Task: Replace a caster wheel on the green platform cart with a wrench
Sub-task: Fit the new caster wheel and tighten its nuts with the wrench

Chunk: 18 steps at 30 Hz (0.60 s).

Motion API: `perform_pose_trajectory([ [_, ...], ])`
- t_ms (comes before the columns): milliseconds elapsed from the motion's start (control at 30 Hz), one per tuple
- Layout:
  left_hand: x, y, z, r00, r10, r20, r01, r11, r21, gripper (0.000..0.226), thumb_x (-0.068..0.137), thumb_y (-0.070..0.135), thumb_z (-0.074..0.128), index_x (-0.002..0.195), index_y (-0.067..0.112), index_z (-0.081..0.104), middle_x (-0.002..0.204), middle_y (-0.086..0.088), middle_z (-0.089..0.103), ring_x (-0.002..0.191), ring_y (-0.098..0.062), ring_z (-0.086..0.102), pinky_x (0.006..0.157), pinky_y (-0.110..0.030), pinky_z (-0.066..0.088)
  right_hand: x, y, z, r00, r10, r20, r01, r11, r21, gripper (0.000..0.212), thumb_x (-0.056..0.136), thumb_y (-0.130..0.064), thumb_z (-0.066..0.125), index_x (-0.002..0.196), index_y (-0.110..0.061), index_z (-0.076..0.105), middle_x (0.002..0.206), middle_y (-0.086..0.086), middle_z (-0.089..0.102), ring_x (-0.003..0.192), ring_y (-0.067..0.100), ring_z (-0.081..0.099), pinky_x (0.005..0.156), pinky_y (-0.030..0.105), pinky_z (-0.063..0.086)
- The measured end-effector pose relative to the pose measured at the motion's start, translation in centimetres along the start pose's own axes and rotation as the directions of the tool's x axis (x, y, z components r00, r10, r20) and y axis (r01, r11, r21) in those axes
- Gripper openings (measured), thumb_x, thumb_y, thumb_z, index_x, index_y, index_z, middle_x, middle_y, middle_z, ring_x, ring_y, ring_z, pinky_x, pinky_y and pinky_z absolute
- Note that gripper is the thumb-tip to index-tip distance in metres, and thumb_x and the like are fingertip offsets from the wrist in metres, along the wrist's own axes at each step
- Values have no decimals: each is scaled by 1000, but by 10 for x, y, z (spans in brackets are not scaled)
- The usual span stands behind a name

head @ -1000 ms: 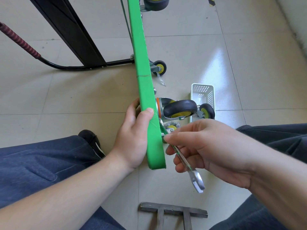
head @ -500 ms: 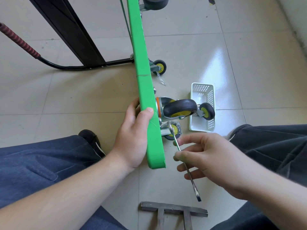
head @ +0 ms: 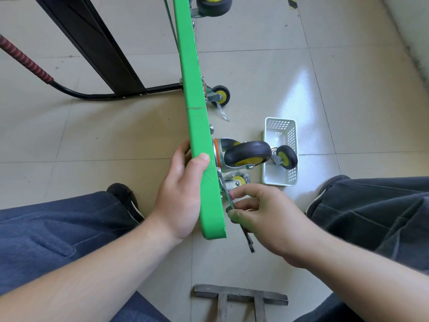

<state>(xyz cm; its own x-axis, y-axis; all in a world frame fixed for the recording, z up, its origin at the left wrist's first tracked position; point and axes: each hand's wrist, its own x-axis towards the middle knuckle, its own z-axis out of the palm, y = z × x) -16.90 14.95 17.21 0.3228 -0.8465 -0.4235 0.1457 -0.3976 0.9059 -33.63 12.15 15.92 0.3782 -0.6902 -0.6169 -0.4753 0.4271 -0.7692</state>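
A black caster wheel (head: 248, 154) sits bolted under the near corner of the green cart (head: 199, 145), which stands on its edge. The right hand (head: 262, 217) pinches a wrench (head: 234, 210), now swung back up against the wheel's mounting plate after dropping away a moment ago, probably resetting for another turn. The left hand (head: 183, 194) grips the cart's edge. A white basket (head: 291, 133) lies nearby.

The green platform cart (head: 197, 126) has a smooth, matt painted edge, lightly scratched. Its caster wheel (head: 248, 154) is dull black rubber in a shiny metal fork. The wrench (head: 248, 238) is bare metal, the basket (head: 269, 159) white perforated plastic, the floor tiles (head: 348, 89) glossy.
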Motion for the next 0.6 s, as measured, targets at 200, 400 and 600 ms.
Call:
perform_pose_trajectory([
  [200, 0, 0, -1, 1000, 9, -3, -9, 1000, -19, 65, 73, 58, 60, 130, 28, 61, 114, -26, 65, 91, -29, 63, 93, -66, 50, 13, 6, 6, 1000, -29, 7, 28, 999, 35, 20, 95, -5, 67, 103, -23, 70, 96, 3, 77, 77, 34, 64, 83, 68, 53],
  [400, -1, 0, -1, 1000, -9, 3, 9, 1000, -23, 64, 74, 58, 61, 130, 28, 61, 120, -24, 66, 110, -50, 61, 98, -70, 47, 24, 14, 9, 993, -105, -45, 106, 994, 20, 23, 91, -4, 72, 101, -24, 74, 98, 0, 77, 95, 25, 73, 94, 52, 57],
  [600, -1, 0, -1, 1000, 7, -2, -7, 1000, -18, 62, 74, 56, 61, 130, 29, 61, 121, -23, 67, 111, -47, 62, 103, -69, 45, 20, 18, 13, 992, -122, -20, 123, 989, 76, 21, 91, -4, 72, 104, -21, 73, 100, 4, 76, 93, 37, 71, 91, 57, 57],
])
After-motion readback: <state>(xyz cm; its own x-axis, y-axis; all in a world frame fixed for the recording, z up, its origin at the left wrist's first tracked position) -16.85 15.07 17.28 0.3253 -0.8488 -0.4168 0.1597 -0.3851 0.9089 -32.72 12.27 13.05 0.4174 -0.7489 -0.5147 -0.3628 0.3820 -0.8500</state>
